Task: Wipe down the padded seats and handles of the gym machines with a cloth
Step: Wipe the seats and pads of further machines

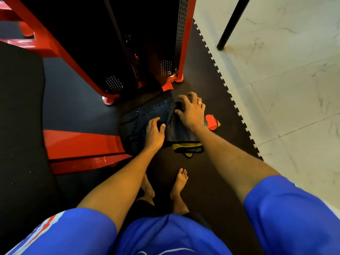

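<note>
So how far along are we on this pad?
Done: nothing looks finished; the pad shows droplets, so it seems wetted but not wiped dry. In hand: the right hand grips the cloth at the pad's right end, and the left hand rests on the pad. Left: most of this pad and the large pad on the left. No handles are in view.

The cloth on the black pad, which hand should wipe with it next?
Probably the right hand. Its fingers are curled on the grey cloth, which lies on the droplet-speckled black pad. The left hand rests on the bare pad beside the cloth, holding nothing.
</note>
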Available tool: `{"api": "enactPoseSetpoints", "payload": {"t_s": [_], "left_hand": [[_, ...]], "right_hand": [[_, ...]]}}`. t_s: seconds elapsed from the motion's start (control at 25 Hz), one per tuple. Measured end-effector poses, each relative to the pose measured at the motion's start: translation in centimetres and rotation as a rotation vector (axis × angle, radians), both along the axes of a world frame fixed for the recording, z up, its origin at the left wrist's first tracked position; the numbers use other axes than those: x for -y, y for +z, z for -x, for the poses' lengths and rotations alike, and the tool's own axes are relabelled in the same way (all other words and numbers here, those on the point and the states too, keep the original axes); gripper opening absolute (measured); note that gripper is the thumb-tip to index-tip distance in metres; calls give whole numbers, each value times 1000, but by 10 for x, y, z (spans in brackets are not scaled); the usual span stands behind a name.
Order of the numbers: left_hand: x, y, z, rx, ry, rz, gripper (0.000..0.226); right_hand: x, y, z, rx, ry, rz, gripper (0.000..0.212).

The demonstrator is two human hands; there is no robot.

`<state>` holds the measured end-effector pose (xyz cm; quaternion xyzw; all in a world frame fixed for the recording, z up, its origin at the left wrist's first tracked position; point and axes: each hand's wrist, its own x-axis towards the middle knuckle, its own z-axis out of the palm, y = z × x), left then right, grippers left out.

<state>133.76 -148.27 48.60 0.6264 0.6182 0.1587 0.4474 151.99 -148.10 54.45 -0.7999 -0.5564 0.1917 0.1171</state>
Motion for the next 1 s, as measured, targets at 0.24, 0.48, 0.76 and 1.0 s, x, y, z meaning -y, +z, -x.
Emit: {"api": "enactPoseSetpoints", "payload": {"t_s": [0.24, 0.48, 0.76, 1.0], "left_hand": [[-52, -25, -22, -136, -92, -226, 47], [-63, -60, -23, -222, -154, -439, 56], [-62, -70, -21, -238, -135, -498, 56], [-61, -64, -22, -233, -137, -491, 58]], "right_hand": [[39, -41, 32, -187, -262, 98, 96], [22, -59, 29, 34, -131, 126, 88], [-22, -68, 2, 27, 80, 33, 66], [-80, -63, -33, -483, -223, 166, 59]]}}
